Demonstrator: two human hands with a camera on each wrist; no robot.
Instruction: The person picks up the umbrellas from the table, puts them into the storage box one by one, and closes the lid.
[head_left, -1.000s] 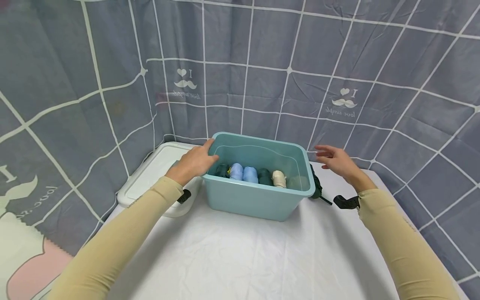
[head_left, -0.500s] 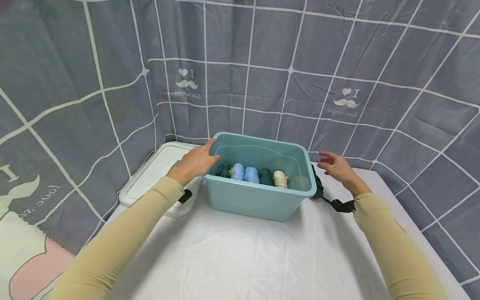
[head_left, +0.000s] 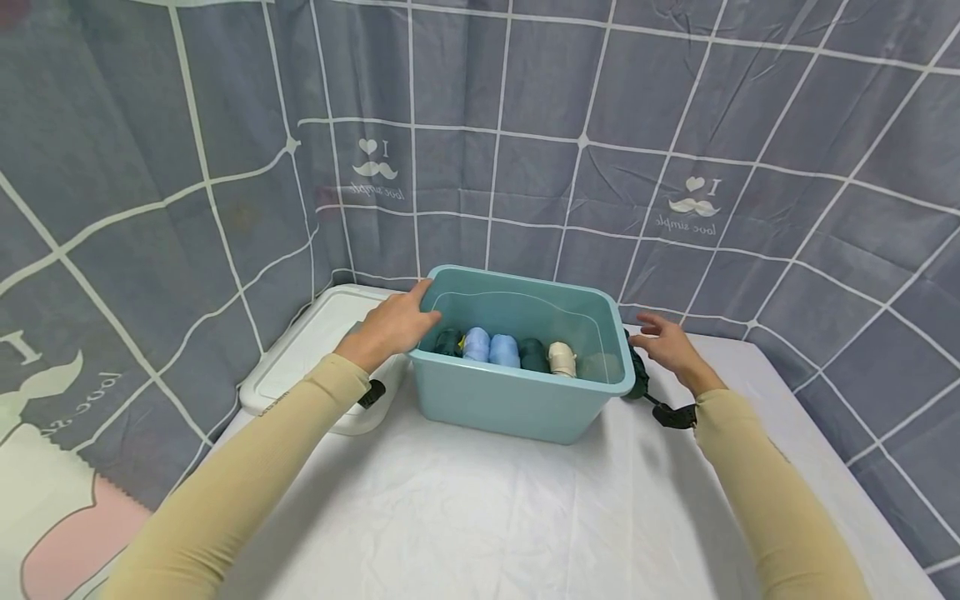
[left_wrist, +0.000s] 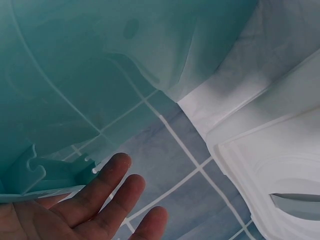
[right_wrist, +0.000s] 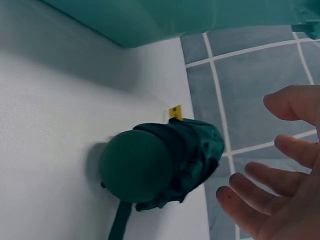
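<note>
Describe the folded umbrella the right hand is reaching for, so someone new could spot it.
Start at the teal bin on the white table. Outside its right wall, beside the open right hand, lies a dark green folded umbrella with a rounded handle end and a strap. Unlike the rolled umbrellas lined up inside the bin, it lies alone on the tabletop.

this looks like a makeshift recording corner set up indoors rather than a lived-in room. a grey curtain [head_left: 525, 125] with a white grid and printed moustache-and-heart motifs hangs as a backdrop beyond the fingers and wraps round on both sides, closing off whatever lies behind. under the fingers a table [head_left: 480, 517] is draped in a plain, creased white sheet. household storage stands on it: a teal plastic bin [head_left: 517, 392] between the two sets of fingers, and a white lidded box [head_left: 300, 358] under the left fingers.
</note>
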